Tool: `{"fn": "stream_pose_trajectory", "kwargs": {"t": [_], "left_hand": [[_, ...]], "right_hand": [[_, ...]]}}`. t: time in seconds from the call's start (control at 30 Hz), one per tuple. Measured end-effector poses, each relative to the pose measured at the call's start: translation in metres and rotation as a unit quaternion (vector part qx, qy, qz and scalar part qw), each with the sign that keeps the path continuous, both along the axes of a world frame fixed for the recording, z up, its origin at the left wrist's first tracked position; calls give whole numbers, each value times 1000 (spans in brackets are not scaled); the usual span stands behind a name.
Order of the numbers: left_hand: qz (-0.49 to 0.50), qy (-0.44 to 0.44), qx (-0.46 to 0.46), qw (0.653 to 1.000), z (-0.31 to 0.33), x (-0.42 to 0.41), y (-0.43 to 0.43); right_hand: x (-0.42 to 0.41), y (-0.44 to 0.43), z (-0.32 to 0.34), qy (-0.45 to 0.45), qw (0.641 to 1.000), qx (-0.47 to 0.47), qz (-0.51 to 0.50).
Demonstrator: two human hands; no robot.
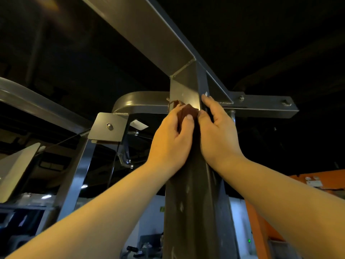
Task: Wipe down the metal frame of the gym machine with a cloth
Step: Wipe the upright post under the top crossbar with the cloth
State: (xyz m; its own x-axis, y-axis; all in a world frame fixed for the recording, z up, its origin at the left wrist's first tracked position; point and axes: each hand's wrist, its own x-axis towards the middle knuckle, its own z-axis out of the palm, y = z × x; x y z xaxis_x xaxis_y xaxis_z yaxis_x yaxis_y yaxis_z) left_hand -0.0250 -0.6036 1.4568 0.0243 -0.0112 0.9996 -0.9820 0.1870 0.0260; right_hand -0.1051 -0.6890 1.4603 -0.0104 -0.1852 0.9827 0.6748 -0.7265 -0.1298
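Observation:
A dark square metal post [194,202] of the gym machine rises in the middle of the view to a welded joint with an overhead beam [149,34]. A small dark brown cloth [188,112] is pressed against the post just below that joint. My left hand [171,141] grips the cloth from the left, fingers curled over it. Wrapped around the post's right side, my right hand [218,131] has its thumb touching the cloth and its fingertips reaching up the post's edge. Most of the cloth is hidden under my hands.
A horizontal arm with bolts [261,107] sticks out to the right of the joint. A curved bar [134,103], a bolted plate [109,127] and a thin cable [61,142] lie to the left. Orange equipment [317,180] stands at lower right. The room above is dark.

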Motion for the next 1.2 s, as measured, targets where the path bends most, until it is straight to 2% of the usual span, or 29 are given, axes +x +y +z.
{"fn": "stream_pose_trajectory", "kwargs": {"t": [0.2, 0.33, 0.4, 0.57, 0.63, 0.73, 0.8, 0.93, 1.0, 1.07, 1.2], "left_hand": [[-44, 85, 29, 995, 38, -23, 12], [-10, -6, -8, 1000, 16, -14, 4], [-16, -14, 2, 1000, 14, -13, 6], [-61, 113, 43, 991, 43, -27, 14], [-54, 88, 23, 994, 38, -27, 10], [-15, -22, -6, 1000, 14, -15, 4], [-15, -48, 13, 999, 7, -9, 4], [-31, 82, 54, 995, 40, -25, 14], [-49, 118, 50, 991, 49, -33, 15], [-54, 101, 28, 993, 44, -33, 9], [-92, 8, 7, 996, -6, -20, 5]], "right_hand": [[3, 0, 0, -1, 1000, 11, 27], [2, 0, 0, -3, 1000, 7, 28], [2, -1, 0, -8, 999, 8, 31], [4, -1, 0, -2, 999, 15, 35], [3, -1, 0, 0, 999, 15, 34], [1, -1, 0, -3, 999, 9, 37], [0, -1, 0, -6, 999, 7, 38], [4, -2, 0, 2, 998, 10, 59], [4, -2, 0, 4, 998, 8, 61], [3, -2, 0, -3, 999, 6, 53], [0, -2, -1, -5, 999, -3, 53]]}}
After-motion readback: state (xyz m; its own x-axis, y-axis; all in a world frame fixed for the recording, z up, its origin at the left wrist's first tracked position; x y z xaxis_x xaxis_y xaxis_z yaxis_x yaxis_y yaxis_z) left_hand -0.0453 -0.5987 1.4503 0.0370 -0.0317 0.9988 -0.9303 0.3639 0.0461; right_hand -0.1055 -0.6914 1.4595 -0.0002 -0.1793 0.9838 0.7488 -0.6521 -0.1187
